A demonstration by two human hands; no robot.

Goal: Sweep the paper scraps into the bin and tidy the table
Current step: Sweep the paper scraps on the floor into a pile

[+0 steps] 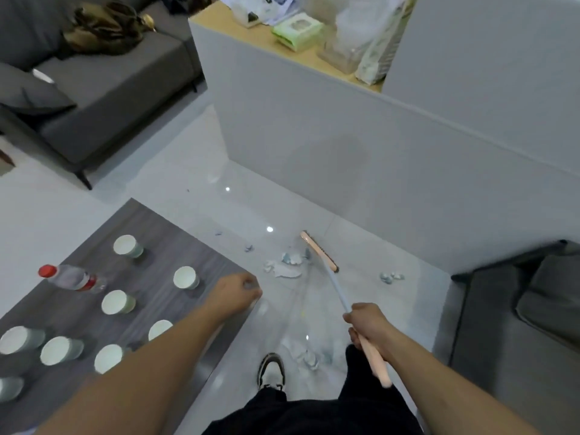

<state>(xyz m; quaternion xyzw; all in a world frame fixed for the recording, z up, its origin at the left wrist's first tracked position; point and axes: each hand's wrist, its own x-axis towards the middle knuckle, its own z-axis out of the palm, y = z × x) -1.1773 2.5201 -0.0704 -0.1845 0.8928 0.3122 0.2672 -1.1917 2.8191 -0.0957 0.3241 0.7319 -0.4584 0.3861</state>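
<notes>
A broom is being held by the right hand, fingers wrapped round the pale shaft just above its pink grip. The broom head is being rested on the white tiled floor, touching the main cluster of paper scraps. More scraps are being seen apart from it: a small group to the right, single bits to the left, and a pile near the shoe. The left hand is being held over the corner of the grey counter, fingers curled; whether anything is being pinched cannot be told, and a faint transparent item blurs below it. On the counter, paper cups are being kept upright, and a water bottle with a red cap is lying on its side among them.
</notes>
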